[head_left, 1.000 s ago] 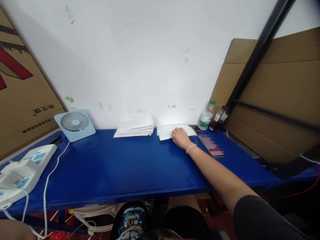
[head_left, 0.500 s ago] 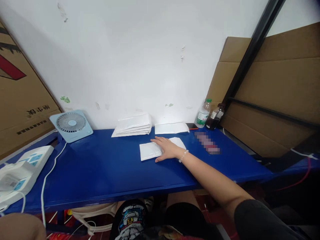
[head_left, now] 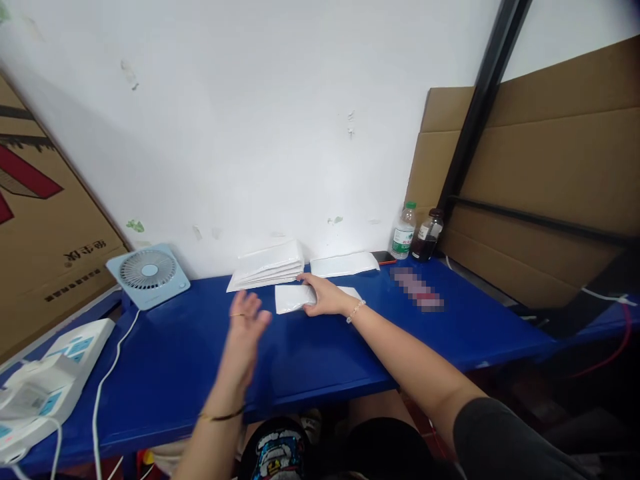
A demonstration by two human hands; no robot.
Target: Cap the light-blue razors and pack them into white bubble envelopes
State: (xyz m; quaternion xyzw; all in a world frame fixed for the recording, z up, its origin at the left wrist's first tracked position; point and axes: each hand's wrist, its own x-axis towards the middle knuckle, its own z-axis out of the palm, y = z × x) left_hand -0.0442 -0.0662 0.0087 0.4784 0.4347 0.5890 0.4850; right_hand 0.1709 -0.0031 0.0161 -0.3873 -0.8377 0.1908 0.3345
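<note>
A white padded packet [head_left: 290, 298] lies near the middle of the blue table, part of it hidden beneath my right hand [head_left: 325, 296]. The fingers and thumb of that hand are closed on the packet's edges. My left hand [head_left: 247, 325] hovers to the left of the packet, fingers apart, holding nothing. Behind the hands sits a stack of white padded envelopes [head_left: 270, 263], and to its right a single flat white envelope [head_left: 345, 264] lies by the wall.
A blue fan [head_left: 149, 272] and a white power strip [head_left: 65, 373] with cables are at the left. At the back right are a phone [head_left: 384, 257], a clear bottle [head_left: 404, 233] and a dark bottle [head_left: 427, 237]. A blurred pinkish item [head_left: 417, 289] lies in front of them.
My left hand has come into view from the lower left, over the table. The fingers of my right hand have closed from a spread pose onto the packet. The view has tilted slightly.
</note>
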